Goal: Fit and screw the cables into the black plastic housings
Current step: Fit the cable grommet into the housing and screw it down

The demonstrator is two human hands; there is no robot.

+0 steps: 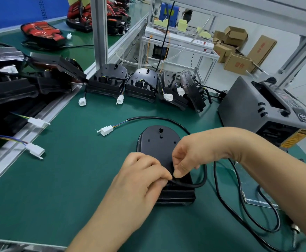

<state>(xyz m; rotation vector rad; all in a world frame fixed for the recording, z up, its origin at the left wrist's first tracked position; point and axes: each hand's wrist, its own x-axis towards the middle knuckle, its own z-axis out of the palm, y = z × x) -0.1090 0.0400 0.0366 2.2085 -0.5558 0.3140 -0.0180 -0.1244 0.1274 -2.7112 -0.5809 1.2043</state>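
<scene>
Housing point(159, 142), matte black, lies flat; left hand point(141, 177) and right hand point(188, 153) pinch its cable point(194, 185).

You can read little here. The carton point(237, 64) bears two red Chinese characters, seemingly 部件. The tall carton point(262, 47) bears red characters too blurred to read. The yellow warning label point(293, 139) on the dispenser point(248, 106) and the printed sheet point(253, 194) are illegible.
</scene>
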